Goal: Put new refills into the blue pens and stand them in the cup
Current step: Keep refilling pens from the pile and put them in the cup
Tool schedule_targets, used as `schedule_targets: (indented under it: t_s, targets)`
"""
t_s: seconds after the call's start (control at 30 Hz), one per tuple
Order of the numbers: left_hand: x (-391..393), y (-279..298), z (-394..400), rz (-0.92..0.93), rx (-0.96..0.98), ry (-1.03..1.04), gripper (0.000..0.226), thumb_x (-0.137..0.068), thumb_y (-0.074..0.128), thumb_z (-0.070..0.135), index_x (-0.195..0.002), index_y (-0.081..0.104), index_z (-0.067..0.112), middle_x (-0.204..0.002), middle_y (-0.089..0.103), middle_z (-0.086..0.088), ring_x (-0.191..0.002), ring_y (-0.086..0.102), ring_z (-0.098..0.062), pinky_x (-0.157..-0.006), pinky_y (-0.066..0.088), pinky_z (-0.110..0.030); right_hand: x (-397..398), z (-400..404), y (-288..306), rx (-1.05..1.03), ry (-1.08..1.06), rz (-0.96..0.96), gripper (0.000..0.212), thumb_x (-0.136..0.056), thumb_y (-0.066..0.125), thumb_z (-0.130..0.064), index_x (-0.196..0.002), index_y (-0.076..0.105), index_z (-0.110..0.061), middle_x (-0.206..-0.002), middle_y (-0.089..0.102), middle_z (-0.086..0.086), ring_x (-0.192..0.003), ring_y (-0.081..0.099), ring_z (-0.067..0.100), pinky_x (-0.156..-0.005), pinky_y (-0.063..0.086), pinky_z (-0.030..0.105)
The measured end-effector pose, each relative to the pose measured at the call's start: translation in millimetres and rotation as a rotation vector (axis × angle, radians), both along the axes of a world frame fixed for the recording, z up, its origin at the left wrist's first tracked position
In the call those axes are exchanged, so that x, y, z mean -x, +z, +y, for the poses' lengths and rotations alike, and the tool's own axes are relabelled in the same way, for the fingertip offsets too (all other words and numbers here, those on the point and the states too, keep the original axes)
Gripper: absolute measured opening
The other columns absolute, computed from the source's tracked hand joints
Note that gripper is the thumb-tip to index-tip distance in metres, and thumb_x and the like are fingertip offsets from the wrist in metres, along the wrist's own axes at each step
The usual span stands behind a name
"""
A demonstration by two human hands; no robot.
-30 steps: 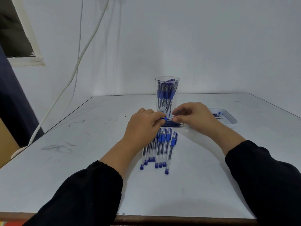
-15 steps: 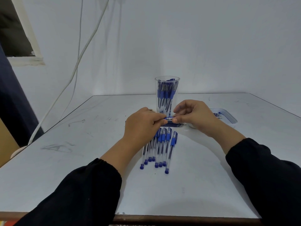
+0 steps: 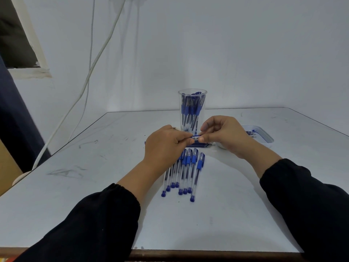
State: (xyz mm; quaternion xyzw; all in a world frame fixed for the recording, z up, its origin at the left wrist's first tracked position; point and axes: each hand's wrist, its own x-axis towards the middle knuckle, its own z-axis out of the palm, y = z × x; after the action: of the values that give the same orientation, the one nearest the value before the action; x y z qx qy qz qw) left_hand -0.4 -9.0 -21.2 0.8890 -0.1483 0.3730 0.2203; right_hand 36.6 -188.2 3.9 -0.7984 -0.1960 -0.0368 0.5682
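The left hand (image 3: 166,146) and right hand (image 3: 224,135) meet above the middle of the bench (image 3: 94,186), a thin refill (image 3: 196,136) pinched between them. Directly behind the hands stands the cup (image 3: 192,108) with pens upright in it. Below the hands a bundle of loose refills (image 3: 204,144) lies crosswise on the bench. Nearer than the left hand, a row of pens (image 3: 187,173) lies side by side. Right of the right hand sits a tray (image 3: 264,137).
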Motion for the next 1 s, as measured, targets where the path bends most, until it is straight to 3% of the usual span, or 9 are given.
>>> schedule_targets:
  t_s: [0.13,0.23,0.47,0.63,0.73,0.9,1.0]
  targets:
    - [0,0,2,-0.081,-0.039,-0.019,0.018,-0.08,0.072,0.028,-0.097,0.075,0.023,-0.064,0.061,0.006,-0.065,0.041,-0.005,-0.049,0.021,-0.014,-1,0,0,-0.011,0.004,0.004,0.025,-0.065,0.084,0.001,-0.074,0.067,-0.016,-0.067,0.069,0.001,-0.07,0.064,0.02,-0.083,0.053,0.044]
    - [-4,-2,3,-0.141,-0.085,-0.04,0.015,-0.074,0.074,0.028,-0.088,0.077,0.023,-0.059,0.064,0.005,-0.06,0.043,-0.006,-0.05,0.018,-0.01,-1,1,-3,-0.001,0.018,0.019,0.026,-0.066,0.083,0.001,-0.076,0.067,-0.016,-0.061,0.068,-0.005,-0.065,0.064,0.015,-0.077,0.052,0.036]
    - [-8,-1,4,-0.189,-0.084,-0.033,0.021,-0.081,0.063,0.037,-0.093,0.075,0.025,-0.063,0.067,0.011,-0.066,0.042,-0.006,-0.048,0.027,-0.019,1,-5,5,-0.054,0.069,0.044,0.03,-0.071,0.079,-0.001,-0.094,0.069,-0.017,-0.088,0.072,0.011,-0.079,0.069,0.017,-0.082,0.055,0.028]
    - [-9,-4,7,-0.197,-0.153,-0.019,0.016,-0.083,0.067,0.032,-0.093,0.073,0.02,-0.067,0.068,0.008,-0.068,0.045,-0.01,-0.048,0.021,-0.015,-2,-5,2,-0.072,0.055,0.139,0.012,-0.081,0.074,-0.015,-0.092,0.072,-0.011,-0.075,0.072,0.003,-0.069,0.068,0.015,-0.076,0.057,0.031]
    - [-11,-6,7,-0.214,-0.148,-0.012,0.02,-0.083,0.066,0.03,-0.096,0.072,0.017,-0.071,0.069,0.006,-0.071,0.05,-0.014,-0.051,0.024,-0.017,-4,-6,0,-0.084,0.041,0.187,0.013,-0.083,0.072,-0.019,-0.09,0.072,-0.009,-0.076,0.073,0.006,-0.067,0.068,0.015,-0.076,0.058,0.033]
    - [-13,-5,10,-0.102,-0.104,0.027,0.024,-0.087,0.063,0.03,-0.108,0.069,0.018,-0.087,0.071,0.004,-0.082,0.053,-0.016,-0.059,0.042,-0.028,-3,-6,1,-0.171,0.024,0.19,0.011,-0.086,0.069,-0.013,-0.094,0.07,-0.005,-0.082,0.073,0.011,-0.072,0.069,0.017,-0.07,0.059,0.028]
    - [-14,0,14,-0.018,-0.002,0.084,0.028,-0.091,0.059,0.033,-0.115,0.066,0.021,-0.096,0.069,0.004,-0.089,0.052,-0.015,-0.069,0.044,-0.029,-6,-10,6,-0.298,-0.041,0.104,0.006,-0.088,0.066,-0.01,-0.091,0.069,-0.005,-0.076,0.072,0.007,-0.071,0.071,0.016,-0.063,0.057,0.023]
